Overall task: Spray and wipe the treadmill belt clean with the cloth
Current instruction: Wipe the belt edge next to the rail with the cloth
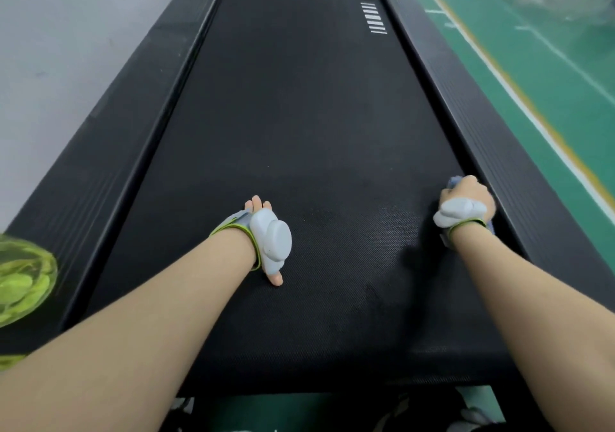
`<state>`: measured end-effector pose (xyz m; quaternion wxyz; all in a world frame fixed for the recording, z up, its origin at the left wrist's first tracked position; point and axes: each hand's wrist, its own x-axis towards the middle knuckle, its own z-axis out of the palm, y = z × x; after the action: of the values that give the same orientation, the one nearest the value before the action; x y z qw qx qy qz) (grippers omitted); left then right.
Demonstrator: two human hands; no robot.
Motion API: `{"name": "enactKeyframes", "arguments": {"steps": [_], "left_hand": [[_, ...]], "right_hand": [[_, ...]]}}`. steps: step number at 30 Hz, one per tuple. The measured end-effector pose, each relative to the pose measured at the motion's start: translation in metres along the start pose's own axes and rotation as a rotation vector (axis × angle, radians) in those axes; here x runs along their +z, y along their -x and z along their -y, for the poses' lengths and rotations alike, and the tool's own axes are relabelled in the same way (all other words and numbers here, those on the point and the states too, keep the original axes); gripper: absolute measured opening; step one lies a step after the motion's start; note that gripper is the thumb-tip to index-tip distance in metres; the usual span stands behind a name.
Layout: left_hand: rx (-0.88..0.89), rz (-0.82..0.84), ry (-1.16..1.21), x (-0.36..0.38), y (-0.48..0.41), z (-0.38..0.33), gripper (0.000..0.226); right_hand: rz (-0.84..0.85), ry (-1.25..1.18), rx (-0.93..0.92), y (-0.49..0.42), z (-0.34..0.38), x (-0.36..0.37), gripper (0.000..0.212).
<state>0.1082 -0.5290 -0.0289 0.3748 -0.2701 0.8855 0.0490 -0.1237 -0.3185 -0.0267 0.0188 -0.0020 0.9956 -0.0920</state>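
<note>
You're leaning over the near end of the treadmill belt (299, 115), both forearms stretched out across it. Your left hand (266, 236) is down on the middle of the belt, released and holding nothing: the fingers (257, 202) point away toward the far end and the thumb (276, 279) sticks out toward you, resting on the black surface. A grey device (274, 243) on a green-edged strap covers the back of that hand.

Over on the right, your right hand (466, 200) is clenched around the cloth (453, 182). It's a blue-grey cloth bunched up under the knuckles, a bit of it peeking out at the far side of the fist and another bit near the wrist. Hand and cloth sit on the belt's right edge, just beside the right side rail (506, 138). This hand has the same kind of grey device on its back.

The belt in front of the right wrist shows a faint lighter sheen (389, 222). Far up the belt, near its right edge, there's a block of white stripes (374, 18). The left side rail (116, 132) runs along the other edge, and on its near end sits a blurred, see-through green object (23, 281); you can't tell what it is from here. Green floor (549, 65) with a pale line lies beyond the right rail.
</note>
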Motion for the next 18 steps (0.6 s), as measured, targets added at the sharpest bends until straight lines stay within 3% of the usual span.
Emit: {"name": "enactKeyframes", "arguments": {"steps": [5, 7, 9, 11, 13, 16, 18], "left_hand": [[0.033, -0.021, 0.035, 0.000, 0.009, -0.001, 0.137], [0.017, -0.021, 0.016, 0.000, 0.009, -0.001, 0.138], [-0.021, -0.008, -0.026, -0.001, 0.011, -0.004, 0.138], [-0.026, 0.008, -0.062, -0.004, 0.014, -0.007, 0.135], [-0.018, -0.001, -0.058, -0.004, 0.017, -0.007, 0.133], [-0.020, 0.025, 0.000, -0.012, 0.024, -0.009, 0.134], [-0.037, 0.062, 0.056, -0.017, 0.030, -0.011, 0.150]], "right_hand": [[0.122, -0.062, -0.300, 0.053, 0.086, 0.014, 0.026], [0.174, -0.022, -0.538, 0.087, 0.119, 0.019, 0.021], [0.195, 0.072, -0.838, 0.121, 0.139, 0.028, 0.031], [0.157, 0.146, -0.981, 0.131, 0.140, 0.031, 0.035], [0.115, 0.145, -0.951, 0.116, 0.130, 0.031, 0.034], [0.067, 0.115, -0.747, 0.077, 0.099, 0.029, 0.034], [0.034, 0.115, -0.594, 0.051, 0.072, 0.025, 0.034]]}}
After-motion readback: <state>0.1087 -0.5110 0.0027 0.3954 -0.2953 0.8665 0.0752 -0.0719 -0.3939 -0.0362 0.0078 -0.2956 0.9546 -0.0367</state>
